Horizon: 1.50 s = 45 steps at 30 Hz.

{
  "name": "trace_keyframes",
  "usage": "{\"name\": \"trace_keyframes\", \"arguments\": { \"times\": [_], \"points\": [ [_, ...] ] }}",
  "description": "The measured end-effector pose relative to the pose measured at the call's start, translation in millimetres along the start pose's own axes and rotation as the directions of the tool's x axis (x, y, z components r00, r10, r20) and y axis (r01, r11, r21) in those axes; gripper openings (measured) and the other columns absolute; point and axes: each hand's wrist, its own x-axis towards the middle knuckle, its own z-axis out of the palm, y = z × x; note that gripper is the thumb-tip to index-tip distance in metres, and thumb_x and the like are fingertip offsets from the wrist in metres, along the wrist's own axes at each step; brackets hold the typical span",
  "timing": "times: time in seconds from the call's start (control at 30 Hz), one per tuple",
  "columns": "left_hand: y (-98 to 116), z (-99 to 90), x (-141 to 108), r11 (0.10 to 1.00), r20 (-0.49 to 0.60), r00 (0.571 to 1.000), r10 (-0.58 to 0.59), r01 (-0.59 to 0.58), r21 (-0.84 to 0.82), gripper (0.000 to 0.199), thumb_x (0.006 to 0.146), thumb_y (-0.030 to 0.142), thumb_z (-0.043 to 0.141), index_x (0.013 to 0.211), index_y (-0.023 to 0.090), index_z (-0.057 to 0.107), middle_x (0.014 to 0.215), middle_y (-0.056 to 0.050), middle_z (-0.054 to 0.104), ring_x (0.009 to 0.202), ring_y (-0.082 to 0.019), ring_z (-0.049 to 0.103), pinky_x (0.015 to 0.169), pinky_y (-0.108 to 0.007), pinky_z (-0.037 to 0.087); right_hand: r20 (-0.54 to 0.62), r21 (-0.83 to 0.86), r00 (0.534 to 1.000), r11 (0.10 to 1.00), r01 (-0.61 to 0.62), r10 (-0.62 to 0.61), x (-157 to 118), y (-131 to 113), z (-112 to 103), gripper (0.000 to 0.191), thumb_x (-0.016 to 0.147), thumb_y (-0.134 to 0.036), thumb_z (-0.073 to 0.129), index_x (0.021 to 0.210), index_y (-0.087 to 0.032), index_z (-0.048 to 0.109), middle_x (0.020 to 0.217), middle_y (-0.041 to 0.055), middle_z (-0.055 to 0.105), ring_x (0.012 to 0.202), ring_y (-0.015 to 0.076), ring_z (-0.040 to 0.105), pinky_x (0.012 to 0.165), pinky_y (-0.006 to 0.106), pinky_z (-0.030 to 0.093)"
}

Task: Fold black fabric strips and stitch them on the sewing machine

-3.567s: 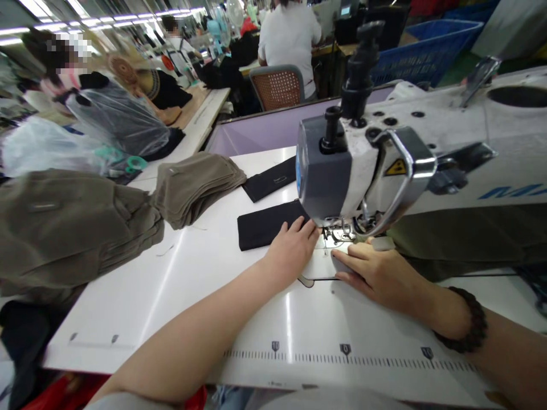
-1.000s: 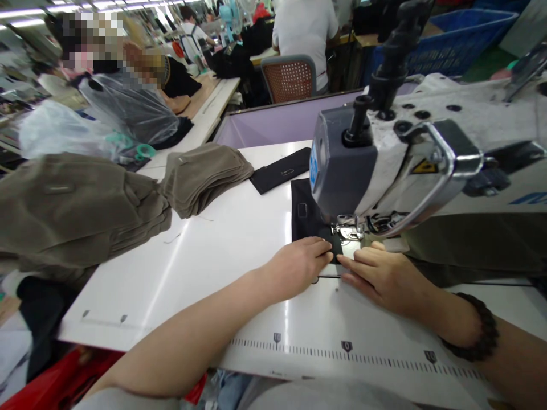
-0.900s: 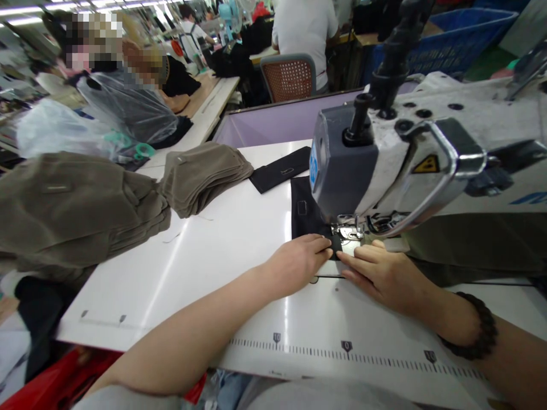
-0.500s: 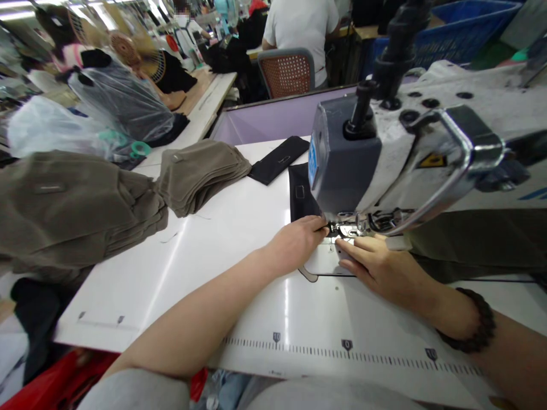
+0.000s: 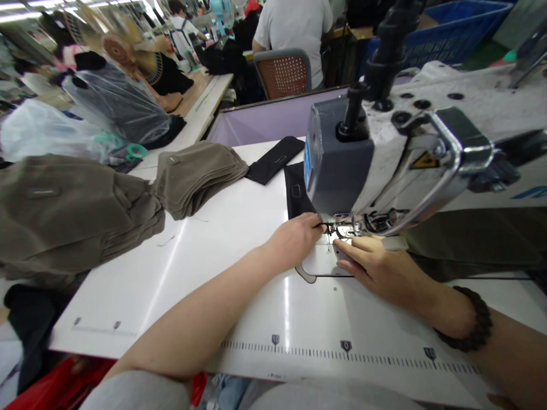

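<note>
My left hand (image 5: 297, 242) is at the left of the presser foot (image 5: 342, 229) of a sewing machine (image 5: 342, 154). Its fingers are pinched together at the near edge of a black fabric piece (image 5: 294, 191) with a stitched rectangle; the machine head hides part of that piece. To the right of the foot, my right hand (image 5: 380, 265) lies with its fingers stretched out over the metal needle plate (image 5: 322, 265). The fingertips are close to the needle area. A dark bracelet circles the right wrist.
Two stacks of olive-brown fabric pieces (image 5: 68, 210) (image 5: 194, 173) lie on the left, near a black piece (image 5: 277, 159). Dark olive cloth (image 5: 470, 239) lies under the machine arm. A ruler scale (image 5: 307, 348) runs along the table's front. Beyond stands a chair (image 5: 284, 71) with a seated person.
The whole view has shifted slightly, so the scene sits a little further left. Both hands keep nearly the same places beside the presser foot.
</note>
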Motion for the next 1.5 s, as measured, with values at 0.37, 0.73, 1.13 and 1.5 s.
{"name": "trace_keyframes", "arguments": {
  "times": [0.37, 0.73, 1.13, 1.5],
  "points": [
    [26, -23.1, -12, 0.997, 0.180, 0.981, -0.078, 0.074, 0.032, 0.026, 0.088, 0.031, 0.046, 0.086, 0.012, 0.063, 0.086, -0.008, 0.058, 0.081, -0.019, 0.056, 0.072, -0.031, 0.048, -0.043, 0.025, 0.991, 0.991, 0.130, -0.129, -3, 5, 0, 0.032, 0.089, -0.030, 0.039, 0.106, -0.012, 0.059, 0.076, 0.0066, 0.062, 0.068, 0.0156, 0.055, 0.061, 0.028, 0.039],
    [54, -10.1, -42, 0.991, 0.066, 0.989, 0.129, -0.125, -0.057, 0.028, 0.091, 0.015, 0.034, 0.103, 0.005, 0.057, 0.112, -0.011, 0.058, 0.107, -0.018, 0.051, 0.096, -0.029, 0.041, -0.074, 0.066, 0.924, 0.923, 0.379, -0.375, -13, -4, -10, 0.029, 0.090, -0.027, 0.039, 0.090, -0.011, 0.063, 0.060, 0.0013, 0.054, 0.055, 0.0130, 0.045, 0.056, 0.030, 0.033],
    [48, -3.9, -39, 0.993, 0.011, 0.993, 0.122, -0.122, -0.006, 0.030, 0.090, 0.013, 0.034, 0.107, 0.004, 0.056, 0.115, -0.012, 0.058, 0.111, -0.017, 0.051, 0.099, -0.029, 0.041, -0.072, 0.029, 0.951, 0.952, 0.305, -0.302, -10, -4, -8, 0.030, 0.089, -0.028, 0.040, 0.089, -0.012, 0.065, 0.058, 0.0015, 0.053, 0.054, 0.0138, 0.045, 0.055, 0.030, 0.032],
    [27, -3.0, -21, 0.996, 0.025, 0.997, 0.073, -0.071, -0.054, 0.024, 0.082, 0.011, 0.051, 0.104, 0.004, 0.057, 0.112, -0.012, 0.057, 0.109, -0.021, 0.051, 0.096, -0.029, 0.043, -0.042, -0.025, 0.987, 0.987, 0.156, -0.157, -4, -1, -2, 0.032, 0.090, -0.031, 0.036, 0.096, -0.013, 0.061, 0.065, 0.0022, 0.058, 0.057, 0.0146, 0.052, 0.058, 0.029, 0.035]
  ]
}}
